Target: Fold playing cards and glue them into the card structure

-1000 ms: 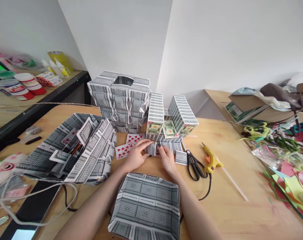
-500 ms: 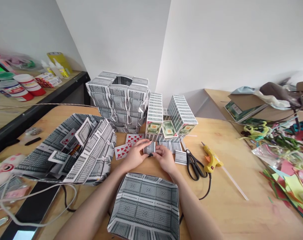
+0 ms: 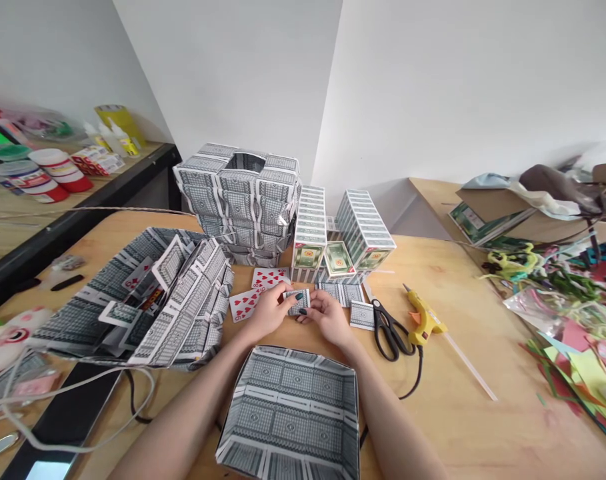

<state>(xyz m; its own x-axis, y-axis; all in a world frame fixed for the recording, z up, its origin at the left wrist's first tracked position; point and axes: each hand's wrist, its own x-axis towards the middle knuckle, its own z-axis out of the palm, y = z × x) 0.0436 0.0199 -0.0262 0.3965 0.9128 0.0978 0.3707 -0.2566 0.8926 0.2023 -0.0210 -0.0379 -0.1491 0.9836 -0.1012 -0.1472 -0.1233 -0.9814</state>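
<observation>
A small grey-patterned card piece (image 3: 297, 303) is held between both hands at the middle of the table. My left hand (image 3: 270, 312) grips its left side, thumb on top. On the right side, my right hand (image 3: 327, 316) pinches it with thumb and fingers. Two red heart cards (image 3: 245, 304) lie beside my left hand. Past my right hand lie more grey card pieces (image 3: 361, 315). Between my forearms stands an open tray covered in grey cards (image 3: 289, 413).
Black scissors (image 3: 391, 331) and a yellow glue gun (image 3: 423, 320) lie at the right. Behind stand card boxes (image 3: 309, 230) and a tall card-covered box (image 3: 240, 200). A filled card basket (image 3: 183, 313) is at the left; colourful scraps (image 3: 577, 353) lie far right.
The card piece has turned and tipped a little between my hands. My left thumb has moved onto its face, and my right fingers have shifted slightly.
</observation>
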